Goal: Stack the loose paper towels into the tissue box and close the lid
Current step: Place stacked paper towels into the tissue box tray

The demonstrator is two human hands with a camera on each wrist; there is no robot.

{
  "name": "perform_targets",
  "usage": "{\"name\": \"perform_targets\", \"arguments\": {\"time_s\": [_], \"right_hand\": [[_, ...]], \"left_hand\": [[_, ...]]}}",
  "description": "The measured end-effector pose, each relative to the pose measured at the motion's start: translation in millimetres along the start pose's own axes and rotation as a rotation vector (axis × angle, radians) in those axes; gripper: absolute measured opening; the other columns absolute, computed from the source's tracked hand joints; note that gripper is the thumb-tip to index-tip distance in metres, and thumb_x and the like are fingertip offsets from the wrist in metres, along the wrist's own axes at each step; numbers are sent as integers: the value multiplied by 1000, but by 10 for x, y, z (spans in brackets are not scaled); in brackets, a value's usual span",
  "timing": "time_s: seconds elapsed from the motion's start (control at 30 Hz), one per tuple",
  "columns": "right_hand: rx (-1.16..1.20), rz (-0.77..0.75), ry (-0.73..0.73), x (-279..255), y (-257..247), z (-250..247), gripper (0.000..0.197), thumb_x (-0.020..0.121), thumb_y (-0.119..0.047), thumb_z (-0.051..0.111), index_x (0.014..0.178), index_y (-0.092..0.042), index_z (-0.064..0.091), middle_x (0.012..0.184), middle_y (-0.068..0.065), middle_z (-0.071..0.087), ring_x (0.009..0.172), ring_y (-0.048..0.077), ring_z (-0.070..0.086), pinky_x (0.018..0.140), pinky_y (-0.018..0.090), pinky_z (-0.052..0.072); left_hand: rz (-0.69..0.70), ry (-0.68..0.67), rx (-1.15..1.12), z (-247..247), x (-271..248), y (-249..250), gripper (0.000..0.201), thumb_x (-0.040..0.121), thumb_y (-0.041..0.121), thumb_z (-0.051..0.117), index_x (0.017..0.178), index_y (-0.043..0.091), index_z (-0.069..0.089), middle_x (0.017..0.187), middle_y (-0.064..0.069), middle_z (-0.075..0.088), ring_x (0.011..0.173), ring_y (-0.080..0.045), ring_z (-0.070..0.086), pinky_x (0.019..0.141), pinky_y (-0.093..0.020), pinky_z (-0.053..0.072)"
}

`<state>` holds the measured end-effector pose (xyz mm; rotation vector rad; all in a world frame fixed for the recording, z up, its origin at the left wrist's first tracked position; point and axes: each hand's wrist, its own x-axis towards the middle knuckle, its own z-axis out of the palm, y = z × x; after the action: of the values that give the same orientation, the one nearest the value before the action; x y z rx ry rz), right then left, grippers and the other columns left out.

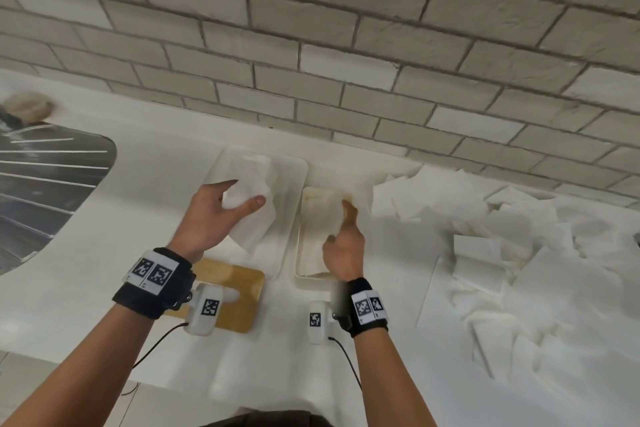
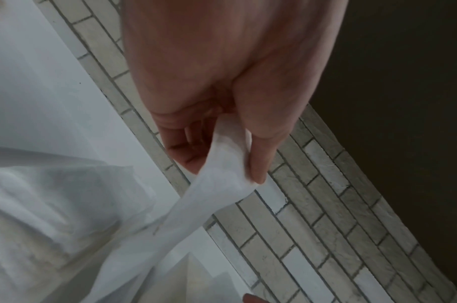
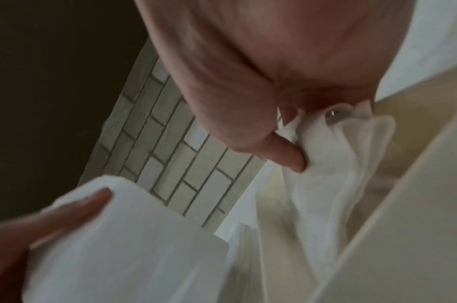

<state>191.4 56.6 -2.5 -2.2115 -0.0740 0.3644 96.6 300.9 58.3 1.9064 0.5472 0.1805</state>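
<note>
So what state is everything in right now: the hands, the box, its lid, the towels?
Left hand: holds a folded stack of towels between thumb and fingers.
Right hand: pinches a crumpled towel over the box.
Tissue box: open, lid off.
Wooden lid: lying flat on the counter, beside the box.
Loose towels: scattered in a heap to the right.

No words, numbers or brand names can be read anywhere. The only signs are black-and-white square code markers: two on the left wristband [image 1: 152,271], two on the right wristband [image 1: 369,306], and one on each white wrist camera [image 1: 210,307], lower middle of the head view.
</note>
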Motion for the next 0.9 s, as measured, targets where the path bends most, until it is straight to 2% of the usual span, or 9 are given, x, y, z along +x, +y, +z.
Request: {"name": "perform_targets", "arguments": {"time_s": [0.07,0.17,0.3,0.37,0.43,0.53,0.6,0.8,0.9], "right_hand": [[39,-9,9,-22,59,-28,90,97,9,51,170,-28,13,153,6,58,123,25,65,100,24,48],[-130,20,-109,-98,56,-77,94,101,-7,62,170,-24,1,132,18,67,110,34,69,100,42,58],[-315,-172,97,-258,-86,-357,63,108,-23,60,161,-17,29,124,17,69,118,34,68,98,44,57],[-19,-336,163,-372,-231,-505,49,110,-31,59,154,-24,38,139,6,67,131,18,64,107,35,53],[402,-403,0,-481,-368,-589,45,110,-34,60,149,-29,38,149,-2,62,142,9,56,116,33,46],[604,-421,-121,-630,-368,-587,57,104,-27,70,143,-27,29,133,8,72,126,25,69,106,44,57],[621,-398,-69,-718,-270,-552,61,102,-15,74,142,-27,29,125,-3,75,112,28,75,92,42,63],[286,-296,118,-564,146,-419,22,106,-16,66,125,-27,66,121,-20,71,112,-2,66,91,12,47],[260,-94,41,-397,275,-267,21,106,-12,63,125,-20,67,124,-10,69,107,0,68,90,16,57]], "left_hand": [[20,-29,14,-14,-11,47,91,69,85,81,136,24,71,138,7,72,133,-18,64,114,-51,51],[54,-89,75,23,-10,179,99,71,83,81,147,22,64,151,8,63,141,-14,56,120,-42,45],[128,-166,193,92,-47,544,65,85,50,85,140,19,68,142,6,68,133,-17,61,110,-33,48],[214,-269,226,119,-83,753,40,87,50,83,115,23,78,112,6,80,105,-16,73,99,-46,56],[264,-362,215,171,-63,928,31,89,45,84,107,21,79,102,6,80,96,-13,74,93,-42,57],[304,-398,153,308,57,1174,23,86,38,88,99,21,81,99,8,81,94,-8,75,83,-29,58],[357,-327,197,412,196,1240,21,85,42,89,96,27,79,95,15,79,91,-1,72,78,-21,52],[402,-196,278,844,569,915,62,91,40,84,145,38,53,127,11,68,120,-9,61,102,-29,51],[468,-146,332,1004,533,668,53,97,29,76,145,32,53,131,8,68,122,-12,62,108,-42,53]]}}
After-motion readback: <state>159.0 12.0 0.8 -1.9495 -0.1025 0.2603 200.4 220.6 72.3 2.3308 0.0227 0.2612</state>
